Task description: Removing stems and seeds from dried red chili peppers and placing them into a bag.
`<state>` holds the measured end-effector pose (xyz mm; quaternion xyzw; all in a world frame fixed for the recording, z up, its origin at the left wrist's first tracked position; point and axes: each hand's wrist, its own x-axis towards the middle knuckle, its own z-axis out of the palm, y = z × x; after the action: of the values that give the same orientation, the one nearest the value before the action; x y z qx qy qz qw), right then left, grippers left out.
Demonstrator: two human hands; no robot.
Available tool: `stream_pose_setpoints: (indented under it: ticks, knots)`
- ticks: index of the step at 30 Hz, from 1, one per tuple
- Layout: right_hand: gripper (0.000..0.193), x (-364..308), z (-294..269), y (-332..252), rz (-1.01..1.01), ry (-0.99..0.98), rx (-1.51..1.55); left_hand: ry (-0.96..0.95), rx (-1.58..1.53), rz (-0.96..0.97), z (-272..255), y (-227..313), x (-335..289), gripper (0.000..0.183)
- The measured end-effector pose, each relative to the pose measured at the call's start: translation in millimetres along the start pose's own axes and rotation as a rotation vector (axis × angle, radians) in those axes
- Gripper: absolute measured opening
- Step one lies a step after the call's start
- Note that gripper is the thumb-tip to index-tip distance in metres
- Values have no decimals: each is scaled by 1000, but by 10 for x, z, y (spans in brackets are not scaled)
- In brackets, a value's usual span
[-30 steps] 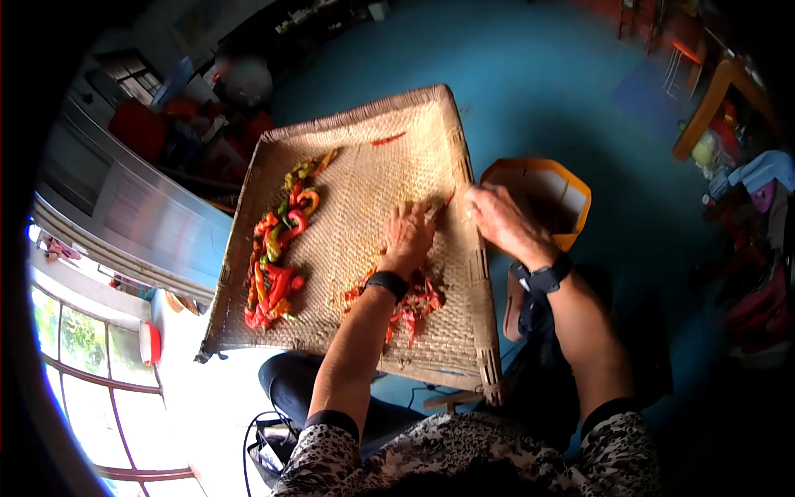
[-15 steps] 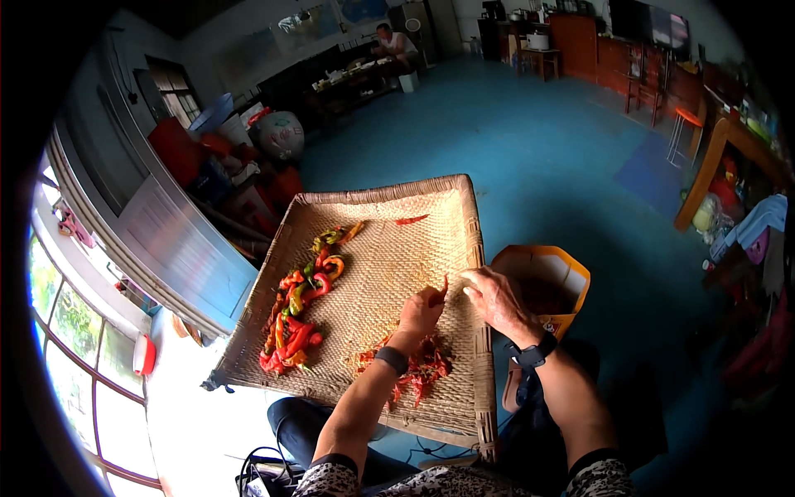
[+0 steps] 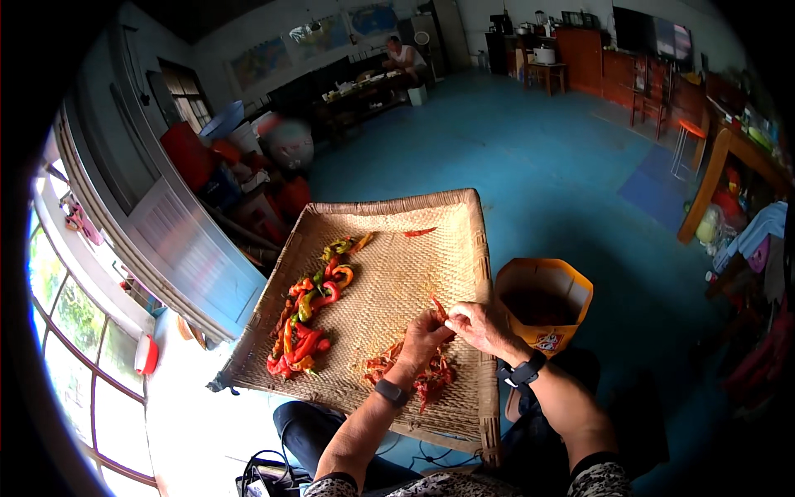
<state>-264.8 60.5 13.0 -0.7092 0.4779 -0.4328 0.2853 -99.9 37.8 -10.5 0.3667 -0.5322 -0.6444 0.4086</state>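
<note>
Over the right side of a woven basket tray (image 3: 389, 273), my two hands meet around a red chili pepper (image 3: 438, 306). My left hand (image 3: 425, 335) is closed on the pepper, whose tip sticks up above the fingers. The fingers of my right hand (image 3: 479, 325) pinch at the same pepper beside the left thumb. Beneath my left wrist lies a heap of shrivelled red chili pieces (image 3: 432, 383). A row of fresh red, green and orange peppers (image 3: 308, 311) runs along the tray's left side. One thin red pepper (image 3: 420, 233) rests alone near the far edge.
A yellow-rimmed container (image 3: 542, 302) with dark contents stands just right of the tray. The tray sits above my knees. A door panel (image 3: 195, 248) and a bright window are at left. A person (image 3: 404, 58) sits by a far table. A wooden table (image 3: 708, 182) stands at right.
My right hand has moved left and down from the tray's right rim to meet my left hand at the pepper. The whole view has shifted slightly.
</note>
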Motion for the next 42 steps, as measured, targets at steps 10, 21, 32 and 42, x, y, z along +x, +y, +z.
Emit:
stream_pose_setpoints:
  ticks: [10, 21, 32, 42]
  knots:
    - [23, -5, 25, 25, 13, -47, -99, 25, 531, 225, -29, -156, -32, 28]
    - [20, 229, -254, 321, -183, 370, 217, -33, 989, 364, -174, 67, -14, 47]
    - [14, -4, -942, 422, 170, 574, -635, -203, 1396, 469, -397, -238, -89, 23]
    - [3, 38, -254, 45, -166, 108, -270, -193, 1435, 290, -391, -118, -109, 16]
